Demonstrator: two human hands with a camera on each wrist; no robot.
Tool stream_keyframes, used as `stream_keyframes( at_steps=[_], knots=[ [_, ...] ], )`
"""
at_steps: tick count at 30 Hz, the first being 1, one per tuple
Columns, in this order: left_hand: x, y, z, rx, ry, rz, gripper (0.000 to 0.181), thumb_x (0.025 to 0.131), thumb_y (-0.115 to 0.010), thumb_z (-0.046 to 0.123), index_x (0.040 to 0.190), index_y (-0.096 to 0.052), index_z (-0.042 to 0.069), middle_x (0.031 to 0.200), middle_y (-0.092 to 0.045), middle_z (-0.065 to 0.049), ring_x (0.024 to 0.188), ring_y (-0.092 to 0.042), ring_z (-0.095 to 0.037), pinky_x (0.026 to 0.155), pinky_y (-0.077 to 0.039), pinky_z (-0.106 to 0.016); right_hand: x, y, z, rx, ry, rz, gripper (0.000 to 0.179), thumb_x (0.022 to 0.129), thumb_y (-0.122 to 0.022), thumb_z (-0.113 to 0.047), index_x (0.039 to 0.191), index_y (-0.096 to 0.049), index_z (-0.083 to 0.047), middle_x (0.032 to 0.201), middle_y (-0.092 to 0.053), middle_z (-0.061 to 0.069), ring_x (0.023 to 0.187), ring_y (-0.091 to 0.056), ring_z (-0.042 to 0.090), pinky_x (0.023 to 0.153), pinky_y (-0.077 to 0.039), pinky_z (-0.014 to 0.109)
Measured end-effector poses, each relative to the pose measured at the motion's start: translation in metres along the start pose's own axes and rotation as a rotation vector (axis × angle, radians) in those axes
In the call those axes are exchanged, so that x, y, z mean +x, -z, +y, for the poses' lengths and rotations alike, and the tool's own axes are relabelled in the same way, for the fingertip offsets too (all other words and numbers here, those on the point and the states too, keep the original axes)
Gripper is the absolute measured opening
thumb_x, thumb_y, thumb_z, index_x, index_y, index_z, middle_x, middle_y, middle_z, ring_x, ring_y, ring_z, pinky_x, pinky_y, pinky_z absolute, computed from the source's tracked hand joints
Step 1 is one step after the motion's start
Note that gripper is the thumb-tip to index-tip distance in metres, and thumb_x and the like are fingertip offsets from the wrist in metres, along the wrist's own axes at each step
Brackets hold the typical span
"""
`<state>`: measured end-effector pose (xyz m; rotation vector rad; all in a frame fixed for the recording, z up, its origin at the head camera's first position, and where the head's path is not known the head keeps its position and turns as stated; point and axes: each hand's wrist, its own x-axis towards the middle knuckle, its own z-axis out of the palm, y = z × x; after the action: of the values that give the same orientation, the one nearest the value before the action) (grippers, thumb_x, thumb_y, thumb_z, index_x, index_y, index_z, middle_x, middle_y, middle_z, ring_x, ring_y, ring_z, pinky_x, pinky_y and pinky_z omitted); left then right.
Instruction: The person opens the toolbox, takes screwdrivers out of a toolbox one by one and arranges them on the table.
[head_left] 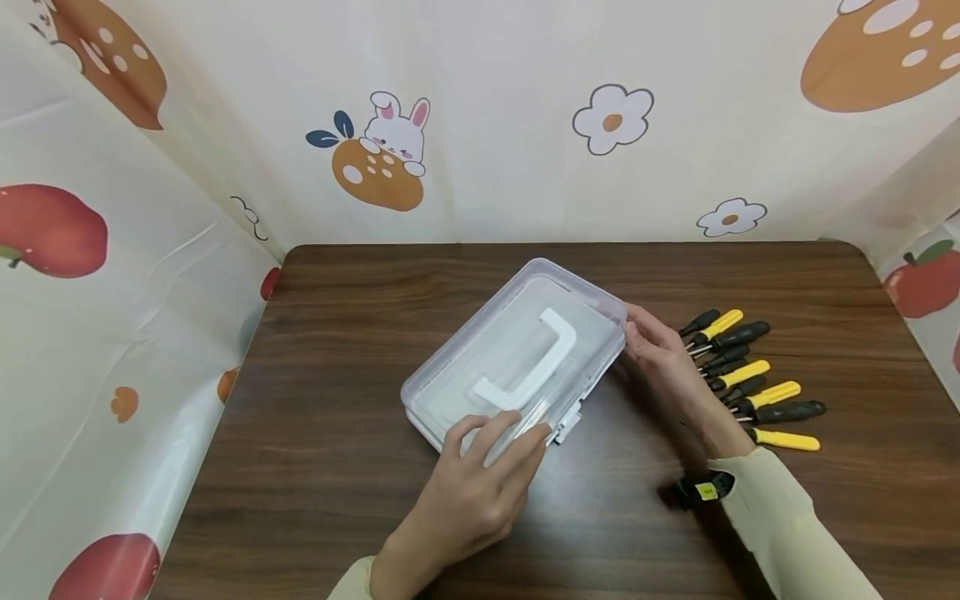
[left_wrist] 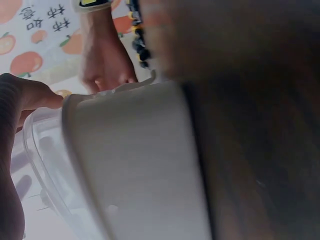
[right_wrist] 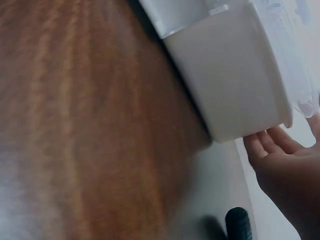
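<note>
A storage box [head_left: 506, 350] with a clear lid, a white handle [head_left: 536, 367] and a white latch [head_left: 570, 421] lies at an angle on the dark wooden table. My left hand [head_left: 476, 479] rests over the lid's near corner, fingers spread and slightly bent. In the left wrist view, a finger [left_wrist: 45, 99] touches the box rim. My right hand [head_left: 663, 354] holds the far right corner. Its fingers [right_wrist: 257, 147] meet the end of the white base in the right wrist view, while the thumb side lies by the lid. The box's contents cannot be seen.
Several screwdrivers [head_left: 776, 412] with black or yellow handles lie in a row on the table [head_left: 337, 467], right of my right hand. A printed curtain [head_left: 510, 125] hangs behind the table and along its sides.
</note>
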<state>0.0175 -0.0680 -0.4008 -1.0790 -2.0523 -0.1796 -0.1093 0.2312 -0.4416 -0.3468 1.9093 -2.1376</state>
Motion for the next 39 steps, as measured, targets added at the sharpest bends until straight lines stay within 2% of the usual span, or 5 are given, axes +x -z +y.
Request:
stream_keyframes(
  at_steps=[10, 19, 25, 32, 39],
  knots=[
    [-0.016, -0.011, -0.008, -0.062, 0.039, -0.035, 0.032, 0.096, -0.053, 0.008, 0.115, -0.078, 0.016, 0.13, -0.072, 0.001, 0.123, -0.061, -0.027, 0.096, -0.048, -0.045, -0.003, -0.005, 0.015, 0.047, 0.022, 0.041, 0.041, 0.112, -0.044, -0.016, 0.152, -0.05, -0.01, 0.139, -0.061, -0.009, 0.126, -0.055, 0.001, 0.108, -0.044, 0.014],
    [-0.021, -0.016, -0.028, -0.153, 0.089, -0.055, 0.046, 0.091, -0.049, 0.003, 0.122, -0.077, 0.023, 0.131, -0.07, 0.002, 0.123, -0.059, -0.025, 0.094, -0.046, -0.047, -0.009, -0.009, 0.019, -0.053, 0.014, 0.12, 0.045, 0.111, -0.048, -0.021, 0.154, -0.048, -0.012, 0.14, -0.06, -0.012, 0.126, -0.055, 0.001, 0.107, -0.044, 0.01],
    [-0.021, -0.02, -0.046, -0.319, 0.281, -0.07, 0.039, 0.097, -0.06, 0.012, 0.133, -0.071, 0.023, 0.144, -0.058, -0.017, 0.131, -0.052, -0.035, 0.101, -0.043, -0.053, -0.01, -0.016, 0.022, -0.066, 0.025, 0.197, 0.046, 0.11, -0.051, -0.021, 0.154, -0.049, -0.011, 0.141, -0.06, -0.012, 0.127, -0.056, 0.001, 0.106, -0.046, 0.01],
    [-0.016, -0.022, -0.071, -0.416, 0.51, -0.171, 0.091, 0.075, -0.085, -0.003, 0.156, -0.045, 0.009, 0.158, -0.039, -0.02, 0.153, -0.021, -0.046, 0.122, -0.022, -0.068, -0.014, -0.029, 0.024, -0.151, 0.049, 0.317, 0.046, 0.108, -0.055, -0.019, 0.153, -0.049, -0.01, 0.14, -0.059, -0.016, 0.129, -0.055, -0.002, 0.104, -0.046, 0.009],
    [-0.008, -0.031, -0.094, -0.488, 0.64, -0.188, 0.088, 0.071, -0.084, -0.016, 0.148, -0.056, 0.015, 0.166, -0.027, -0.02, 0.159, 0.001, -0.052, 0.125, -0.021, -0.072, -0.014, -0.044, 0.025, -0.221, 0.112, 0.417, 0.045, 0.108, -0.054, -0.01, 0.152, -0.049, -0.005, 0.145, -0.057, -0.008, 0.135, -0.052, 0.001, 0.108, -0.045, 0.009]
  ],
)
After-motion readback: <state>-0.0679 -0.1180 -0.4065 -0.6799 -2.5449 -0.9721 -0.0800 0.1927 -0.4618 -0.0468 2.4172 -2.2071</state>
